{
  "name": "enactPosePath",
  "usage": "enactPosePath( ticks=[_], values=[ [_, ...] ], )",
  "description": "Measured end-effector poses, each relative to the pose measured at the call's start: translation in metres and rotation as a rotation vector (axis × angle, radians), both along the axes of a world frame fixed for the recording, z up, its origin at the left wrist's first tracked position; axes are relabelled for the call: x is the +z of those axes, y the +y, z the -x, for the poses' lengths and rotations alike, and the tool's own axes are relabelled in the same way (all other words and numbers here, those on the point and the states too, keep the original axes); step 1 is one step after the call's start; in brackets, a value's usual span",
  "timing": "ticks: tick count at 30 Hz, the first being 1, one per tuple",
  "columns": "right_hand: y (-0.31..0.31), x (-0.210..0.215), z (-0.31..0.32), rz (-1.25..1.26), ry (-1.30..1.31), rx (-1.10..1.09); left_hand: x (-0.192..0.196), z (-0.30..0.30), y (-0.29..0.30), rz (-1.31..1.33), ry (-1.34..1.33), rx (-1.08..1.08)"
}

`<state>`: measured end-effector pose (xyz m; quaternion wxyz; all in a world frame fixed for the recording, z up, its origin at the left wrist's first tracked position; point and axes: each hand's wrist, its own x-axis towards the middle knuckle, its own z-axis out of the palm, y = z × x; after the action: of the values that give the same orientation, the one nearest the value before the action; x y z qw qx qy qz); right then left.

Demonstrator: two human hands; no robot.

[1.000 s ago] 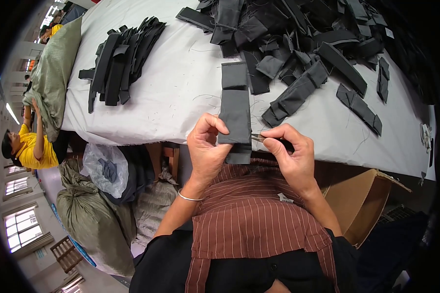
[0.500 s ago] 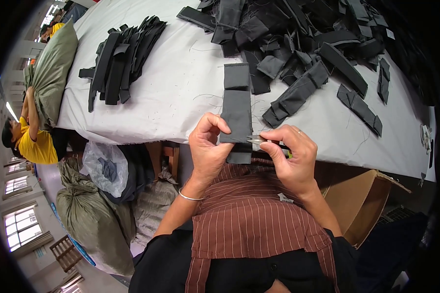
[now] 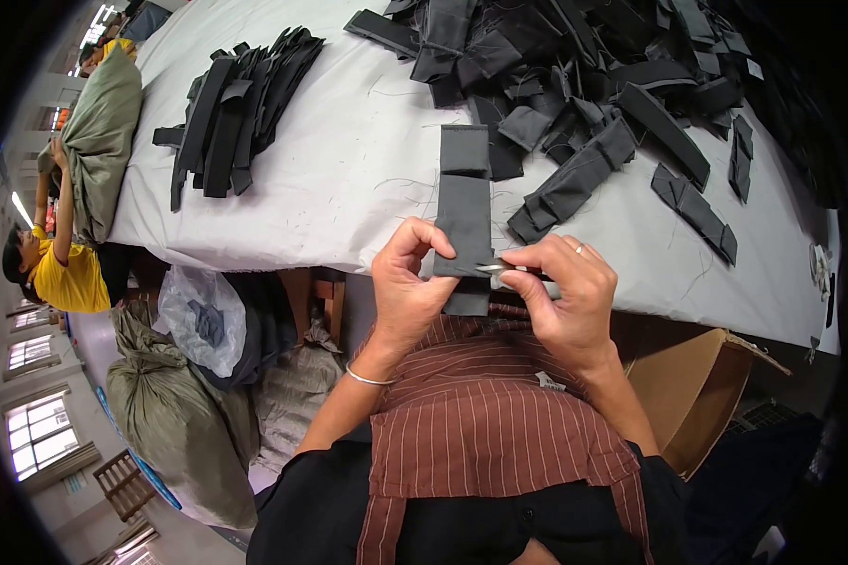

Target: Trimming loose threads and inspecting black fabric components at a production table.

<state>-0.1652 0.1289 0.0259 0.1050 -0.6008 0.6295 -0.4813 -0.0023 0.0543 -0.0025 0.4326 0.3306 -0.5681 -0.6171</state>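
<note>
My left hand (image 3: 411, 278) pinches a dark grey fabric strip (image 3: 464, 212) near its lower end, thumb and forefinger at the left edge. The strip lies with its far part on the table, and its near end hangs past the table's front edge. A pair of thread snips (image 3: 490, 268) is gripped in my right hand (image 3: 573, 297), which wears a ring. The pointed metal blades lie over the strip's right edge, level with my left thumb; most of the handle is hidden by my fingers.
A large heap of dark fabric pieces (image 3: 575, 85) covers the far right of the white-covered table (image 3: 339, 169). Stacked strips (image 3: 240, 118) lie at left. Below are a cardboard box (image 3: 674, 395) and a tied sack (image 3: 174, 414). A person in yellow (image 3: 71, 273) handles another sack (image 3: 108, 141).
Both my hands and the strip have shifted slightly to the right. The snips' blades, apart before, now look closer together. At left, the person and the sack have moved slightly.
</note>
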Motion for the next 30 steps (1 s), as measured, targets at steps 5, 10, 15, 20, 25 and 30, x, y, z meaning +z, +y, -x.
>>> enactPosePath(
  ticks=[5,10,15,20,25,30],
  values=[
    [-0.002,-0.001,-0.002,-0.033,0.083,0.087,-0.004,-0.001,0.0,0.064,-0.07,0.004],
    [-0.003,-0.003,-0.002,-0.029,0.032,0.094,-0.007,-0.004,0.0,0.058,-0.063,-0.033],
    [-0.005,-0.007,-0.003,-0.025,-0.057,0.101,-0.008,-0.003,-0.001,0.071,-0.071,-0.042],
    [-0.006,-0.007,-0.005,-0.039,-0.024,0.098,-0.008,-0.002,0.0,0.102,-0.082,-0.051],
    [0.001,-0.012,-0.001,-0.148,-0.261,0.069,-0.007,0.002,0.002,0.019,-0.072,-0.013],
    [0.004,-0.014,0.003,-0.167,-0.637,0.043,-0.001,0.001,0.001,0.025,-0.079,0.035]
  ],
)
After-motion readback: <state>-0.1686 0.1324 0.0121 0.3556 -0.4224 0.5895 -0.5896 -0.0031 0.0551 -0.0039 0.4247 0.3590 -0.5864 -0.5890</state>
